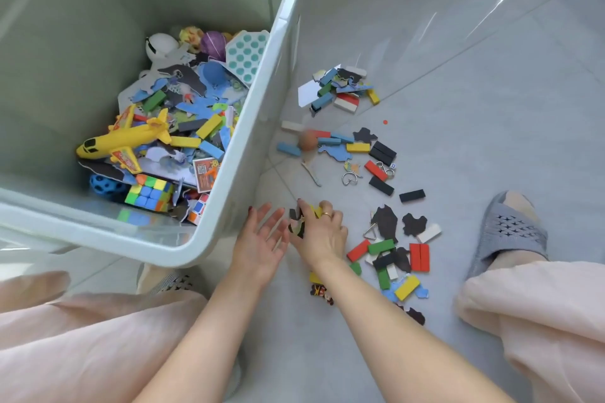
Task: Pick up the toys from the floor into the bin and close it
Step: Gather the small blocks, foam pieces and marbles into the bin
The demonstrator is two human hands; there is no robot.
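A large pale bin (209, 232) stands open at the left, holding a yellow toy plane (126, 139), a colour cube (149, 193), blocks and puzzle pieces. On the floor to its right lie scattered coloured blocks (386, 249) and dark puzzle pieces (384, 222). My right hand (322, 232) is curled over a small handful of dark and yellow pieces (299, 222) by the bin's near corner. My left hand (260, 239) is beside it, palm up, fingers spread and relaxed, touching the handful's edge.
Further piles of blocks and pieces (340, 91) lie near the bin wall, with a brown ball (307, 140) and metal rings (350, 178). A grey slipper on a foot (510, 232) is at the right. My knees in pink trousers fill the bottom corners.
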